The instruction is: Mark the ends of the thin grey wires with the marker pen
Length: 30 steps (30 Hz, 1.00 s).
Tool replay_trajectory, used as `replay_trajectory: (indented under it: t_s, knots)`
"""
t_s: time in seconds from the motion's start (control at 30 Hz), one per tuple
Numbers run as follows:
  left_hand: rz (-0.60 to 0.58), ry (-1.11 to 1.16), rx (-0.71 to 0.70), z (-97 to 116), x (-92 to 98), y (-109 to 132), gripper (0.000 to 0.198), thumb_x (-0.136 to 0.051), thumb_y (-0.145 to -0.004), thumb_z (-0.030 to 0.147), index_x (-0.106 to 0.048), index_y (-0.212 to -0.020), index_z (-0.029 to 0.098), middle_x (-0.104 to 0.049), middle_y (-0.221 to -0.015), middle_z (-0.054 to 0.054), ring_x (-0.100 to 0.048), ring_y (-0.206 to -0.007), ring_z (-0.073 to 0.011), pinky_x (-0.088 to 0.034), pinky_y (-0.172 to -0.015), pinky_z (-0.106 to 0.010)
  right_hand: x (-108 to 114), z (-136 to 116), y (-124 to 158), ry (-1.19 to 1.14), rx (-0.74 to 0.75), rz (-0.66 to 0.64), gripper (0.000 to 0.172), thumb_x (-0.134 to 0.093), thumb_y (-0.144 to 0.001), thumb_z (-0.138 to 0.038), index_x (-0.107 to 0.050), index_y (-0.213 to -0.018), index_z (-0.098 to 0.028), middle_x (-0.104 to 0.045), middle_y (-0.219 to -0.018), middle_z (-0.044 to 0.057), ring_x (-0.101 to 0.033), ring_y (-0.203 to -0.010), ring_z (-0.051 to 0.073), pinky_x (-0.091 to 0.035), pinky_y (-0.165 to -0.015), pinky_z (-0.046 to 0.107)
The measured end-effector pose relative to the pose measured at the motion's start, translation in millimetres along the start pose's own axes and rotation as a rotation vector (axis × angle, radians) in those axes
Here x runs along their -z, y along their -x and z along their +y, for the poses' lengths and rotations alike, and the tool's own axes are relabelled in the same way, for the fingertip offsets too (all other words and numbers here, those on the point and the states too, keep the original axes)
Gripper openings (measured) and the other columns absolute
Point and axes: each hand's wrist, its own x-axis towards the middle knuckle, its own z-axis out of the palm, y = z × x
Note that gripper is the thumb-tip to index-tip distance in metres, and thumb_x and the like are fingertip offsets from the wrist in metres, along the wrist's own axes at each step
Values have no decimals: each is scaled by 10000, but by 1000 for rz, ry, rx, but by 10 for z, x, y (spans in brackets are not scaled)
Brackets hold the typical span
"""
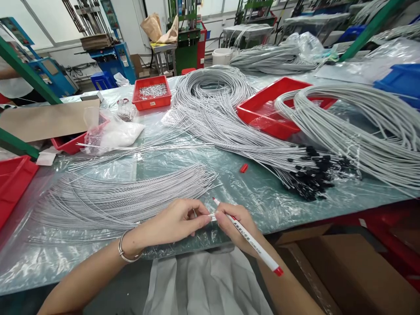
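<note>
The left hand (179, 221) is pinched at the front edge of the table (262, 186), thumb and fingers closed on a few pale wires (212, 216). The short ends of these wires show in the gap between the two hands; how many are held cannot be told. The right hand (238, 221) grips a white marker (251, 240) slantwise, with its red tip uncovered, pointing up and away from the person and standing clear of the wires. The right thumb and forefinger meet at the wire ends; whether they also pinch them cannot be told.

A red cap (243, 168) lies on the plastic-covered table, beyond the right hand. Left of it, a spread bundle of thin grey wires (124, 197) lies flat, partly behind the left forearm. Farther back, a larger wire bundle (226, 124) runs rightward to black ends (311, 170). Behind these stand a red tray (152, 104) of small metal parts and a second red tray (272, 127), the latter partly overlapped by thick grey cable (354, 127).
</note>
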Motion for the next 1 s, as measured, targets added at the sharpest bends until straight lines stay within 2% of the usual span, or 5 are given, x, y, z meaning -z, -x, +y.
replay_trajectory:
  t_s: [0.4,0.67,0.8,0.87,1.0]
  knots:
    - [-96,177,29,-2,29,-4,337,-507,-897,425,-661,-928,126,-685,-835,-54,-661,-721,-144,-506,-632,-216,10,-18,17,7,-28,-50,329,-450,-893,-330,-420,-596,-193,-328,-468,-69,-280,-426,73,-232,-425,219]
    - [-73,-115,-37,116,50,38,367,-421,-948,382,-651,-798,138,-688,-748,-26,-652,-664,-121,-451,-594,-187,-40,-2,-12,71,-16,37,336,-471,-889,-308,-459,-575,-186,-339,-460,-69,-296,-419,72,-254,-427,220]
    - [-18,-94,-36,169,110,36,377,-416,-948,400,-641,-799,138,-681,-741,-24,-659,-664,-124,-438,-561,-182,-59,76,55,45,125,282,187,-482,-890,-236,-651,-941,-174,-600,-543,-19,-548,-480,128,-438,-537,255]
    - [-19,-66,-34,183,160,32,361,-435,-941,398,-645,-809,137,-685,-753,-29,-667,-683,-129,-434,-547,-179,-70,112,86,99,235,347,316,-472,-885,-167,-604,-1172,-187,-682,-643,10,-626,-575,159,-490,-618,294]
    - [-50,-19,-24,208,216,26,325,-446,-937,373,-655,-861,135,-691,-807,-40,-673,-703,-131,-444,-558,-182,-123,133,94,166,400,332,555,-495,-840,-49,-456,-1363,-231,-719,-727,11,-647,-616,155,-515,-640,296]
